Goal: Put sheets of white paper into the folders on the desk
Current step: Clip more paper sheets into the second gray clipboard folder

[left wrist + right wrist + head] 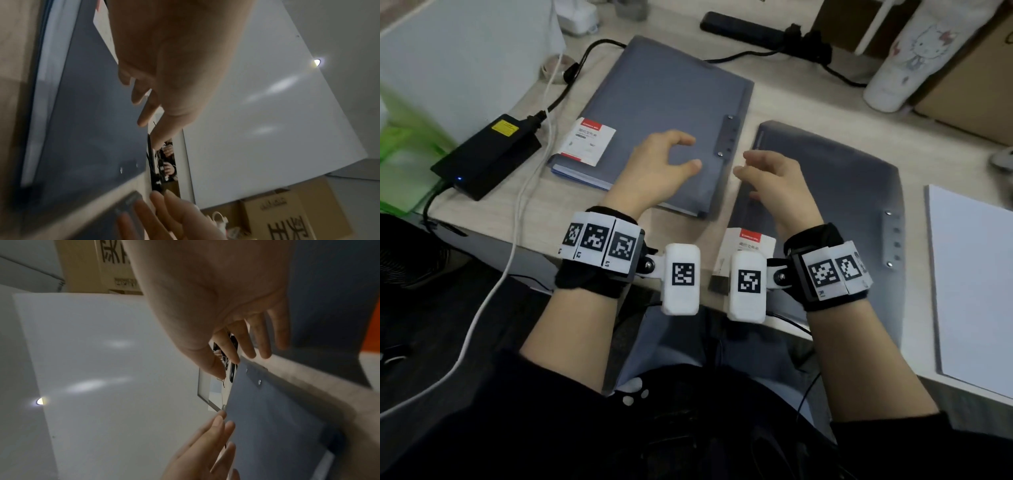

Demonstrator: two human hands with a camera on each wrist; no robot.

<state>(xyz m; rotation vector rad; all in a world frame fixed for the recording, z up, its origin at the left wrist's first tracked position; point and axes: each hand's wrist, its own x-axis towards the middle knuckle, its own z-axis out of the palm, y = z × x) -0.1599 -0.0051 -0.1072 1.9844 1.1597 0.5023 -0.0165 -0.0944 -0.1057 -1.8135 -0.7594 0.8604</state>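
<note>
Both hands hover over the desk (pixel 784 102), nothing in either. The left hand (pixel 654 168) floats above the far grey folder (pixel 654 85), fingers loosely curled and empty. The right hand (pixel 777 185) hangs just beside it, over the left edge of the near grey folder (pixel 832 178), fingers relaxed and spread, also empty; the right wrist view shows daylight between its fingertips (pixel 251 353) and the cover.

Take that near folder as the landmark. The other folder lies up and to its left, closed, with a white label (pixel 589 140) on its corner. The stack of white paper (pixel 976 281) sits off to its right, well apart from either hand. A black power adapter (pixel 486 157) and its cables sit far out to the left, a white bottle (pixel 907 58) up beyond it.

No sheet is lifted yet, so this looks like the very start: my read is a folder gets opened first. To do it well, catch the free edge of the cover, not the riveted clip side, and steady the back board with the other hand so it doesn't skate. The near folder overhangs the desk edge, so lift gently.
</note>
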